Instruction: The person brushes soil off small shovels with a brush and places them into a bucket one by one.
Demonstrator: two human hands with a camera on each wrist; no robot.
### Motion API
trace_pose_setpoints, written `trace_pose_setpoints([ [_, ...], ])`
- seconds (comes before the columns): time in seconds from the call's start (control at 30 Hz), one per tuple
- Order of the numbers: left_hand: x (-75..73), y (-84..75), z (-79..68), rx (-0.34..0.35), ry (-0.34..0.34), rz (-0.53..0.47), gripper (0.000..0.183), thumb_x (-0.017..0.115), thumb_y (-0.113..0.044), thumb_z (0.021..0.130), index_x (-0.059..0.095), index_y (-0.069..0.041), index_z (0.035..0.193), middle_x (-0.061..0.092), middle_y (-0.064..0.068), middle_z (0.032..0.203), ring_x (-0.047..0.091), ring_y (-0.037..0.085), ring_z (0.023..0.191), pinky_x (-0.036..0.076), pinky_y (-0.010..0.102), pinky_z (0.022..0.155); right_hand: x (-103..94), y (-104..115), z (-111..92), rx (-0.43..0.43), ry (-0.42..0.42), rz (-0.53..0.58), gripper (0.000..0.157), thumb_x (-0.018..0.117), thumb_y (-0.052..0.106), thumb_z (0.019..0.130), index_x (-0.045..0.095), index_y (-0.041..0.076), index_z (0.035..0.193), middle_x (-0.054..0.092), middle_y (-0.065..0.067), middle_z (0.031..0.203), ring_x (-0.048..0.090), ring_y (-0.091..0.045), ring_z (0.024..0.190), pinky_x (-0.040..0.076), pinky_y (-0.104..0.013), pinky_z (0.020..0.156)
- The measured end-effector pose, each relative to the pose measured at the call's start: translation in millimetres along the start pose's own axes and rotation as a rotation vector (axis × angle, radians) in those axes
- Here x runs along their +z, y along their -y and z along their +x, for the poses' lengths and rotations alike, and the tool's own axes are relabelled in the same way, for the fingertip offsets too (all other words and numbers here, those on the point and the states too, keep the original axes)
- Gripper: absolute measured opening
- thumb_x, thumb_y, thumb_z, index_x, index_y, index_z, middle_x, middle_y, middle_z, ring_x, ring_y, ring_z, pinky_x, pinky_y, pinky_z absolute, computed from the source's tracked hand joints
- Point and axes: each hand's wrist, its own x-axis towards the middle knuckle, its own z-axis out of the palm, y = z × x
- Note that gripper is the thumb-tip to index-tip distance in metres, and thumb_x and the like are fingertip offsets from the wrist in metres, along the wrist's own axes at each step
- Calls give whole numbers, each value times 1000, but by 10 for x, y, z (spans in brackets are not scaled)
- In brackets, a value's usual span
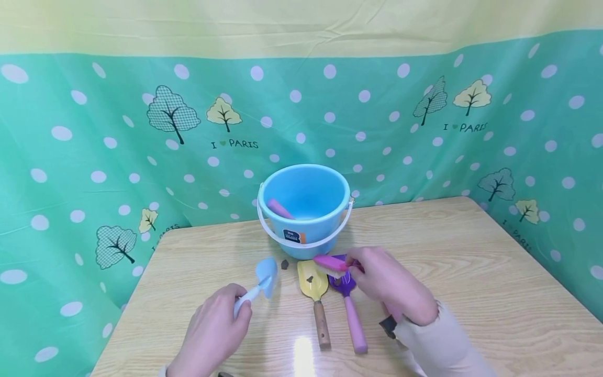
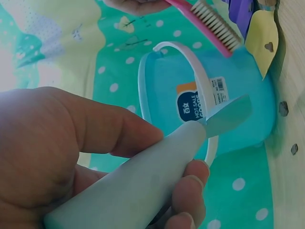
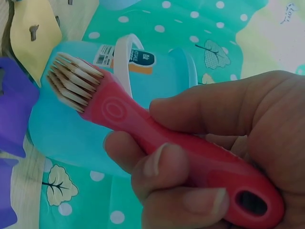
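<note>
A small light blue shovel (image 1: pixel 266 275) is gripped by its handle in my left hand (image 1: pixel 219 319), its blade raised above the table. In the left wrist view, thumb and fingers wrap its pale handle (image 2: pixel 138 176). My right hand (image 1: pixel 377 272) holds a pink brush (image 3: pixel 171 138) by the handle, pale bristles (image 3: pixel 74 81) facing down over two shovels. One is a yellow shovel (image 1: pixel 312 280) with a wooden handle, a dark bit on its blade. Beside it lies a purple shovel (image 1: pixel 350 314) with a pinkish-purple handle, its blade partly hidden by the brush and right hand.
Behind the shovels stands a light blue bucket (image 1: pixel 301 238) with a white handle hanging down its front. Inside it leans a pinkish-purple handle (image 1: pixel 280 208). A dark lump (image 1: pixel 285 264) lies on the wooden table (image 1: pixel 447 241). A green dotted curtain (image 1: pixel 292 115) encloses the back and sides.
</note>
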Motion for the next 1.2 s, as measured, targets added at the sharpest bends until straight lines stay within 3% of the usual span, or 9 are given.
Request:
trace_pose_setpoints([
  [0.83,-213,10,2,-46,-91,-44,20,61,-16,85,65,-8,103,59,0,81,48,12,62,38,29,54,-61,-127,25,47,2,-8,16,57,0,87,68,10,94,54,2,61,46,-12,49,40,-26,45],
  [1.2,-293,32,-3,60,-291,-4,19,64,-11,80,65,-7,99,61,2,83,50,14,64,40,30,55,-28,-207,40,32,-29,-16,18,57,-1,86,69,9,95,57,3,69,49,-12,55,42,-27,49],
])
